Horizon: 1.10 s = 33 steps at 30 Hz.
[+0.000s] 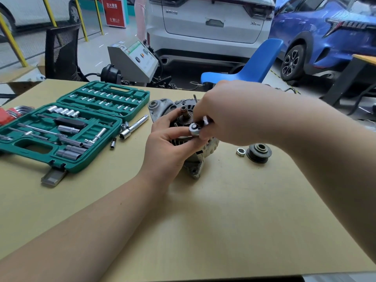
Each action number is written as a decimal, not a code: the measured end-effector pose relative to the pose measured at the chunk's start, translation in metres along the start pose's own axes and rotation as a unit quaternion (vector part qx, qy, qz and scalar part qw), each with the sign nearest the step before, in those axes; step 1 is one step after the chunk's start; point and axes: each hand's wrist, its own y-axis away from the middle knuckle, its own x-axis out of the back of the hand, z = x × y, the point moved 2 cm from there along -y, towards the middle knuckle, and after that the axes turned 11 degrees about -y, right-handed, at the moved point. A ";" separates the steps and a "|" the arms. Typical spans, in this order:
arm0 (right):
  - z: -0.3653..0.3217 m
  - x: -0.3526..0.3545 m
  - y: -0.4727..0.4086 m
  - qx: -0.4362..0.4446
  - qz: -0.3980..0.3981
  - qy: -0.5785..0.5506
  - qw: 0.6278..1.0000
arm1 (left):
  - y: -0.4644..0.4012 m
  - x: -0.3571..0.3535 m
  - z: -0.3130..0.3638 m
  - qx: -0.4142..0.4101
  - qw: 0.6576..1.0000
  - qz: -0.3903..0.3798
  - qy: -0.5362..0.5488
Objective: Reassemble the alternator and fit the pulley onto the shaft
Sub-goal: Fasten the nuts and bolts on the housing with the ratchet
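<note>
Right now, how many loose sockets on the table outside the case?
4: a large one on the extension bar, two small ones side by side just above it, one small one below. The hands may hide more.

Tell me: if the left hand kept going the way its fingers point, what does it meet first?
The left hand already grips the alternator, fingers pointing up and right. Going on, it would likely meet the ratchet head held by the right hand almost at once; depth is unclear.
</note>
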 end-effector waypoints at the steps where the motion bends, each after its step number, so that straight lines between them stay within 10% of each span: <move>1: -0.002 -0.002 0.001 -0.008 0.013 0.004 1.000 | 0.000 0.000 0.001 -0.001 1.000 0.006 0.000; 33: 0.013 -0.002 0.006 0.012 0.008 -0.053 0.998 | -0.002 0.001 -0.002 -0.010 1.000 -0.003 0.008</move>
